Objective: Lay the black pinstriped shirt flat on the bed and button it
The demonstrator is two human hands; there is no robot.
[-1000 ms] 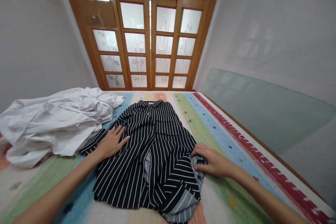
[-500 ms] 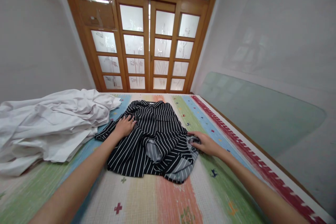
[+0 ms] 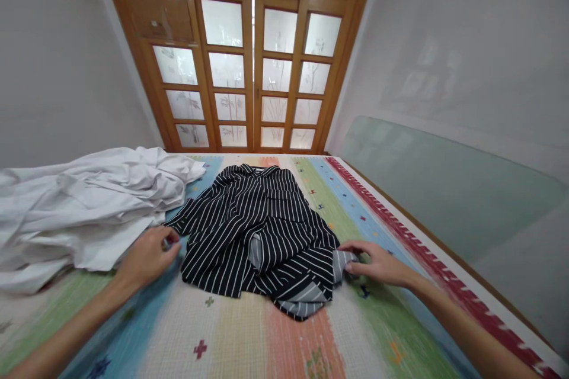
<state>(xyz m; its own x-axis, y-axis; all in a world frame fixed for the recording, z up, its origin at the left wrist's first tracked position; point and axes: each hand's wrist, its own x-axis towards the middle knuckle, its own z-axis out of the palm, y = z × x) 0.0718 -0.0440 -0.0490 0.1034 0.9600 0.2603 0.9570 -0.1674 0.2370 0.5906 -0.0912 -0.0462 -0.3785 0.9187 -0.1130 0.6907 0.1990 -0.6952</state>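
Lying crumpled in the middle of the striped mat (image 3: 275, 343), the black-and-white striped shirt (image 3: 249, 225) has its collar turned toward the wooden doors (image 3: 253, 65) and its hem bunched toward the person, with grey inside-out folds showing at the near edge. At the shirt's left edge, the left hand (image 3: 146, 257) has its fingers (image 3: 171, 238) curled in around the end of a sleeve, pinching the dark cloth between thumb and fingertips. At the shirt's right edge, the right hand (image 3: 377, 262) lies low on the mat with the fingers stretched almost flat, the tips resting on a grey striped corner of the hem; whether they actually grip the cloth or only press on it cannot be told. Both bare forearms reach in from the near side of the shirt. Just left of the shirt, touching its sleeve side, a heap of rumpled white cloth (image 3: 84, 207) spreads across the mat. Right of the shirt, beyond the mat's red border, a pale green panel (image 3: 448, 189) leans along the wall.
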